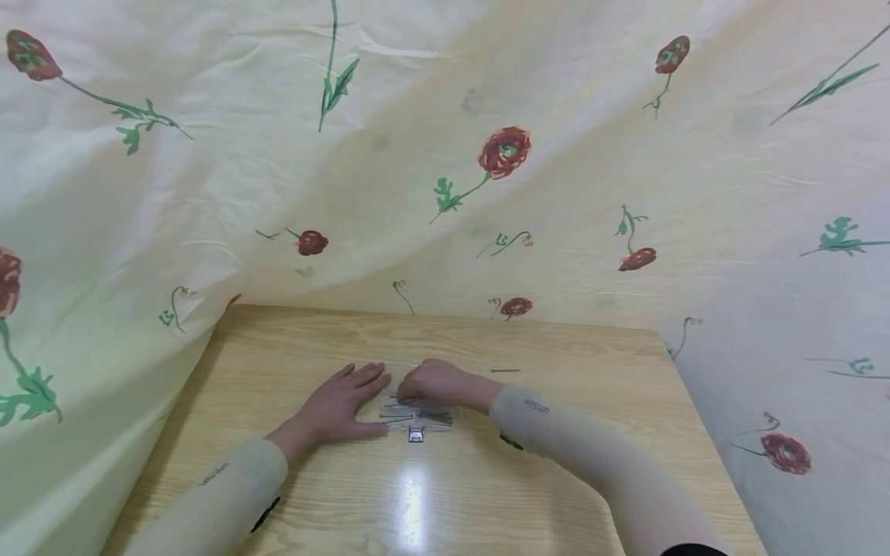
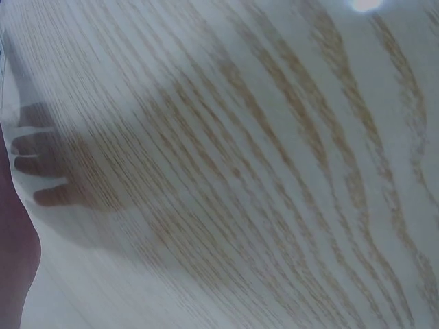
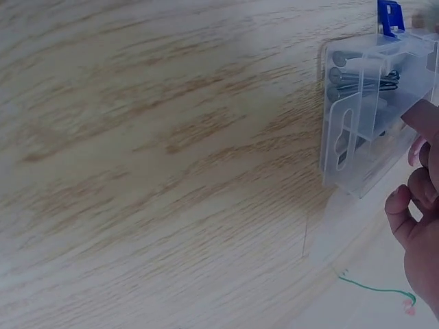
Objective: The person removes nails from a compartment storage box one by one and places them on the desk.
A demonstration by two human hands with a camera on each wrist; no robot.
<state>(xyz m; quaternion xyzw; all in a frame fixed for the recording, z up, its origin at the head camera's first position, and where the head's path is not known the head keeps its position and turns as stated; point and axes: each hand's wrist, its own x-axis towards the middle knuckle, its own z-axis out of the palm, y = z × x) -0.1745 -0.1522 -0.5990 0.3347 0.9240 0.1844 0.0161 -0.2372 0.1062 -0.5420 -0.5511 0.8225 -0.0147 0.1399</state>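
A clear plastic compartment box (image 3: pixel 343 161) with a blue latch (image 3: pixel 391 17) lies on the table. Nails (image 3: pixel 343 82), several of them, lie in its compartments; they show as thin metal lines in the head view. My left hand (image 1: pixel 341 405) rests at the box's left side, fingers straight and spread, thumb by its near left edge. Over the far part of the box is my right hand (image 1: pixel 438 384), its fingers bent down to a compartment. Whether those fingertips pinch anything is hidden. The left wrist view shows mostly tabletop and a sliver of hand (image 2: pixel 17 253).
One nail (image 1: pixel 505 371) lies by itself on the wooden table (image 1: pixel 313 502), right of the box and beyond the right wrist. A flower-printed cloth (image 1: pixel 389 170) hangs along the back and both sides of the table. Light reflects off the wood in front of the box.
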